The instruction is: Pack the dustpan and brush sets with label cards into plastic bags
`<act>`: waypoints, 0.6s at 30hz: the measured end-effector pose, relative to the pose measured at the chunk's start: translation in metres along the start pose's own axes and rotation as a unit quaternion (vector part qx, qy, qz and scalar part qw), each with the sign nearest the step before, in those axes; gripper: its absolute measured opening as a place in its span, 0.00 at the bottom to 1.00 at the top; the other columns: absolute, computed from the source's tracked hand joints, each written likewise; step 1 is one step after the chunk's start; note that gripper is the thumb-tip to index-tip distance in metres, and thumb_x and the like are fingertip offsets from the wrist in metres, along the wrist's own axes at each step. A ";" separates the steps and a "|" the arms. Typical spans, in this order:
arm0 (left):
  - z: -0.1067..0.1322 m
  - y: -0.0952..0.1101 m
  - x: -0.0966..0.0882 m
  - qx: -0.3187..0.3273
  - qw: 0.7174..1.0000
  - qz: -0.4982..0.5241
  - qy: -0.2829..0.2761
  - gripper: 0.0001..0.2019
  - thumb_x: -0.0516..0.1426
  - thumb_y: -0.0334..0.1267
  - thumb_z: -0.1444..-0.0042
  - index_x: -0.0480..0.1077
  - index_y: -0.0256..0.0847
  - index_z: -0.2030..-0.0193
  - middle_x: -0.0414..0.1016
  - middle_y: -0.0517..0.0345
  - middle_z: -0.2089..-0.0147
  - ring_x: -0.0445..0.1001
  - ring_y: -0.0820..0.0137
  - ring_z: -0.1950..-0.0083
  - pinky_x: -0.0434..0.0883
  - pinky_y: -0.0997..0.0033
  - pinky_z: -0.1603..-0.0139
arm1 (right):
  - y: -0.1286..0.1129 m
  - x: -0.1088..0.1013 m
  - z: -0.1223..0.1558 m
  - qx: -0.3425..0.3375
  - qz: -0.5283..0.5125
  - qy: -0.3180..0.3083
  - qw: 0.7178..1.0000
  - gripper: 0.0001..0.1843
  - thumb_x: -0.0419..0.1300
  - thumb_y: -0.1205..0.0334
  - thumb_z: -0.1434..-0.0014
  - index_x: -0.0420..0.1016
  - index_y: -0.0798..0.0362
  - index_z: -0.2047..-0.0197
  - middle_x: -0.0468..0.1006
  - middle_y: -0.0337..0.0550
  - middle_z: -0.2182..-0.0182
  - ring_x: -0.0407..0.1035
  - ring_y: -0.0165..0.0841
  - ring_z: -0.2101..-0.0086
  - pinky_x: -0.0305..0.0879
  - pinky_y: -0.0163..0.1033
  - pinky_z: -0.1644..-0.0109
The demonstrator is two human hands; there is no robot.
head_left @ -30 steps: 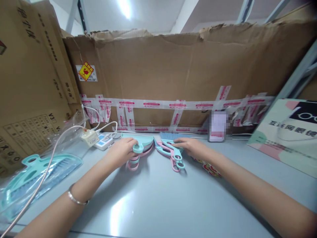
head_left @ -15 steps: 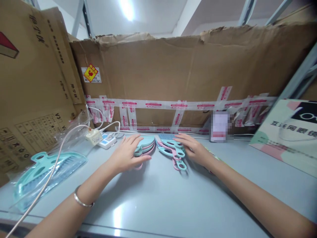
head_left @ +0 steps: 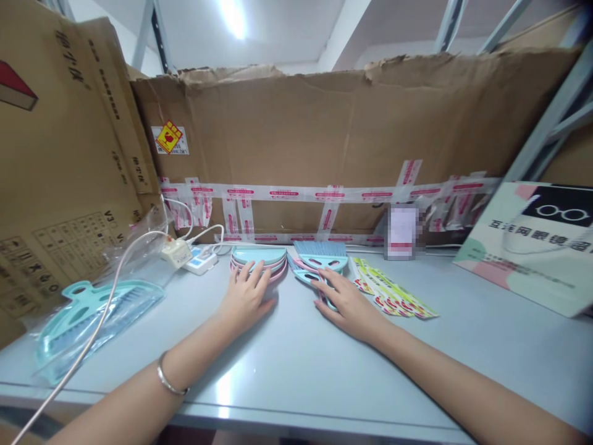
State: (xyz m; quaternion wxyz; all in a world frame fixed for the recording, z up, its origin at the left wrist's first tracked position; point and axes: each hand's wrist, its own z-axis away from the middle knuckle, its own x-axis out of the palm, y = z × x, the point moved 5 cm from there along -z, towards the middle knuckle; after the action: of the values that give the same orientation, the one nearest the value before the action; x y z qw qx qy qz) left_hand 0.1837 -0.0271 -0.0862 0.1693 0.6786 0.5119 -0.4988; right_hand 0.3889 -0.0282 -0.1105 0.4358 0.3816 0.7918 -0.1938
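Observation:
A stack of small dustpans [head_left: 258, 254], light blue and pink, lies near the back of the table. My left hand [head_left: 248, 293] rests over the front of that stack, fingers spread. Just right of it are several small hand brushes [head_left: 319, 254] with blue bristles, piled and fanned. My right hand [head_left: 345, 303] lies over the brush handles with its fingers extended, hiding most of the handles. Beside it, several colourful printed cards [head_left: 393, 290] are fanned out on the table.
A bagged dustpan and brush set [head_left: 92, 315] lies at left under a white cable [head_left: 99, 321]. A power strip [head_left: 201, 259] sits at the back. A large carton [head_left: 296, 136] stands behind, a phone [head_left: 401, 233] leans there, and a printed paper bag [head_left: 528, 247] is at right.
My right hand has moved down and left onto the brush handles, uncovering the cards. My left hand has shifted from the side of the dustpan stack to its front, and the stack now sits straighter.

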 end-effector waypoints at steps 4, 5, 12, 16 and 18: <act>0.003 0.003 -0.001 -0.024 1.000 0.010 0.003 0.27 0.54 0.47 0.44 0.61 0.36 0.40 0.61 0.42 0.37 0.60 0.49 0.40 0.62 0.46 0.45 | -0.001 0.001 0.001 -0.001 0.001 0.010 1.000 0.20 0.50 0.58 0.38 0.68 0.56 0.46 0.65 0.57 0.44 0.58 0.46 0.43 0.61 0.53 0.44; 0.004 0.004 -0.003 -0.028 1.000 0.013 0.005 0.27 0.54 0.49 0.44 0.61 0.37 0.40 0.61 0.42 0.37 0.59 0.50 0.39 0.61 0.44 0.45 | -0.002 0.000 0.001 0.001 0.001 0.015 1.000 0.20 0.50 0.57 0.39 0.68 0.56 0.46 0.65 0.57 0.45 0.58 0.46 0.43 0.61 0.54 0.43; 0.008 0.003 -0.045 -0.027 0.994 0.067 0.077 0.21 0.44 0.42 0.37 0.63 0.35 0.43 0.60 0.40 0.37 0.55 0.54 0.35 0.48 0.37 0.38 | -0.016 -0.021 0.005 -0.045 0.002 0.076 0.996 0.24 0.52 0.57 0.39 0.62 0.58 0.42 0.61 0.59 0.41 0.52 0.46 0.40 0.54 0.57 0.40; 0.038 0.010 -0.081 -0.031 0.978 0.131 0.157 0.16 0.43 0.31 0.38 0.67 0.40 0.49 0.72 0.48 0.47 0.66 0.62 0.42 0.51 0.46 0.37 | -0.028 -0.041 0.012 -0.079 -0.033 0.125 0.989 0.16 0.51 0.63 0.39 0.68 0.54 0.49 0.70 0.54 0.48 0.62 0.40 0.46 0.61 0.51 0.44; 0.063 0.027 -0.090 -0.007 0.964 0.172 0.204 0.16 0.45 0.28 0.40 0.66 0.41 0.49 0.75 0.51 0.51 0.70 0.66 0.46 0.55 0.52 0.38 | -0.034 -0.052 0.016 -0.081 -0.052 0.140 0.985 0.13 0.51 0.66 0.40 0.69 0.53 0.52 0.75 0.51 0.54 0.69 0.37 0.53 0.67 0.46 0.50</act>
State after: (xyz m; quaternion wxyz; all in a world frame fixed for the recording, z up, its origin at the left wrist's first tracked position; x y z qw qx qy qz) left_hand 0.1775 -0.1325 -0.0448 0.1492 0.8427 0.4149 -0.3091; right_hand 0.3881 -0.0831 -0.0763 0.3392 0.3265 0.8770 -0.0959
